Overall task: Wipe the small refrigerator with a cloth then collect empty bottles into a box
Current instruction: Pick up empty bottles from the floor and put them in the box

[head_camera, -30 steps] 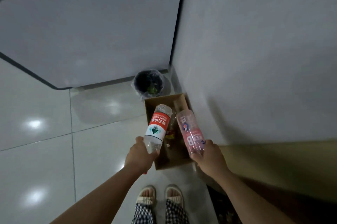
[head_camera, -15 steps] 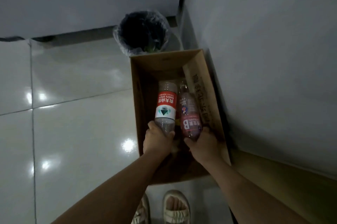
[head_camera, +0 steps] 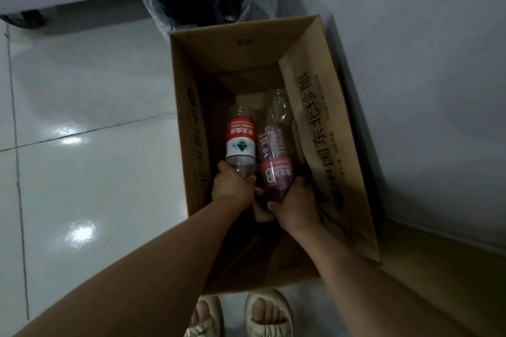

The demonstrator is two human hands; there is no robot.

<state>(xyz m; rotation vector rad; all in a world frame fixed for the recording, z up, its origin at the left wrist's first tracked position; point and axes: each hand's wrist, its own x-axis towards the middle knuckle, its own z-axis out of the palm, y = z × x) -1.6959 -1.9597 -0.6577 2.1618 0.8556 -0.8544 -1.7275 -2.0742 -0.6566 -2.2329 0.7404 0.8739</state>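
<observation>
down in the cardboard box (head_camera: pixel 246 46) by the wall, both hands are deep inside: left hand (head_camera: pixel 232 188) wrapped round the red-label bottle (head_camera: pixel 241 142), right hand (head_camera: pixel 297 203) gripping the pink-label bottle (head_camera: pixel 275 161), side by side. a clear bottle (head_camera: pixel 278 103) lies beyond. collecting looks nearly done; neither bottle is released yet, and no fridge shows.

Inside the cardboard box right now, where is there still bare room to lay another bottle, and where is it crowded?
Bare room: the far end of the box, between its far wall and the bottle ends. Crowded: the middle, where the left hand grips the red-label bottle and the right hand the pink-label bottle, side by side beside the folded-in flap.
</observation>
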